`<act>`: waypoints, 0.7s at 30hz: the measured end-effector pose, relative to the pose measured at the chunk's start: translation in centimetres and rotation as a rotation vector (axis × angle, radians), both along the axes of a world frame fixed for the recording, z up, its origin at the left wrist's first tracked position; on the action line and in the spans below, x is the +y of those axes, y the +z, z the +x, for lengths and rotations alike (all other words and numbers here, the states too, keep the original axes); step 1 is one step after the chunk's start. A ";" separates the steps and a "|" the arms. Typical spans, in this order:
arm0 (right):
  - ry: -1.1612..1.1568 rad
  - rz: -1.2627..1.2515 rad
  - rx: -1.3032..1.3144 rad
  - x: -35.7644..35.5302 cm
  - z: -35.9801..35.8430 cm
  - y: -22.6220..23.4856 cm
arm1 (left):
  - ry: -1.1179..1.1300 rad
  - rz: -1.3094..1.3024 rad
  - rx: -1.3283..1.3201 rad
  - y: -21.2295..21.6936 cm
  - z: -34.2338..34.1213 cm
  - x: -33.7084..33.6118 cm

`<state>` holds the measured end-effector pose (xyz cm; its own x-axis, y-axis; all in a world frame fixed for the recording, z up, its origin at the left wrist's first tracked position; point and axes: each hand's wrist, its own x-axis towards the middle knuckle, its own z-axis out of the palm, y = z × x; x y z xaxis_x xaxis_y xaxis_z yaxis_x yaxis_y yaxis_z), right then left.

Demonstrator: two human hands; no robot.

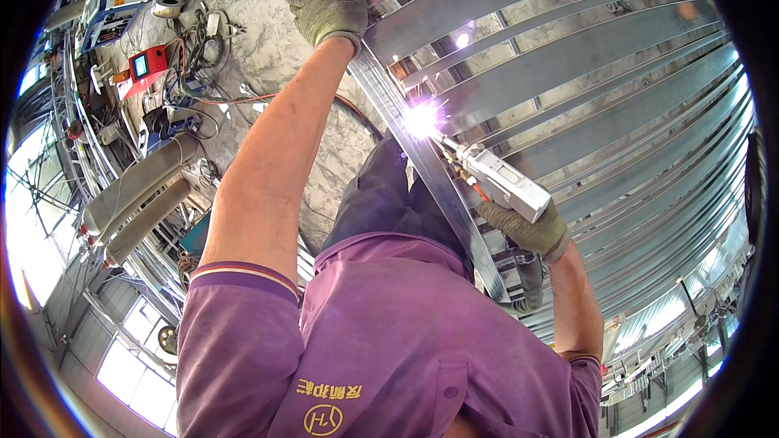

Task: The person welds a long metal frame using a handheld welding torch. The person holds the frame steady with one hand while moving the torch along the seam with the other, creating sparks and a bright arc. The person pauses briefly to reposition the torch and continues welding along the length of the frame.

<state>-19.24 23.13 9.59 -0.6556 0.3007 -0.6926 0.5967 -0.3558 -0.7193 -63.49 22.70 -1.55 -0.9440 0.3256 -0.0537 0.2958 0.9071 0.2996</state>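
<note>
My right hand (531, 231), in a grey-green work glove, is closed round the rear of a silver, box-shaped handheld welding gun (505, 182). A bright white-violet arc with sparks (423, 120) burns at the gun's nozzle, and its glare hides the joint. It burns where a long grey metal rail (454, 211) meets the ends of flat metal slats (503, 89). Farther along that rail, my left hand (331, 13), gloved alike, lies on the metal with its fingers spread. Nothing shows held in it.
On the left concrete floor (268, 40) stand a red box with a small screen (146, 66), a blue-white machine (118, 8) and tangled cables (211, 40). Grey gas cylinders (138, 186) lie nearby. An orange hose (219, 100) crosses the floor. Slats stretch away to the right.
</note>
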 end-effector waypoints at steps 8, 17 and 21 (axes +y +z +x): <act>0.004 0.028 0.028 -0.2 0.2 -0.1 | 0.003 0.003 0.009 0.2 0.0 -0.1; 0.019 0.015 -0.015 -0.1 0.6 0.1 | 0.003 0.006 -0.029 0.7 0.1 0.1; -0.001 -0.019 -0.008 -0.1 0.5 0.4 | 0.003 0.010 -0.038 0.8 0.1 0.0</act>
<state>-18.72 23.04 10.01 -0.6496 0.2880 -0.7036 0.6021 -0.3702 -0.7075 -63.40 22.72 -0.75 -0.9422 0.3238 -0.0860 0.2817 0.9047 0.3196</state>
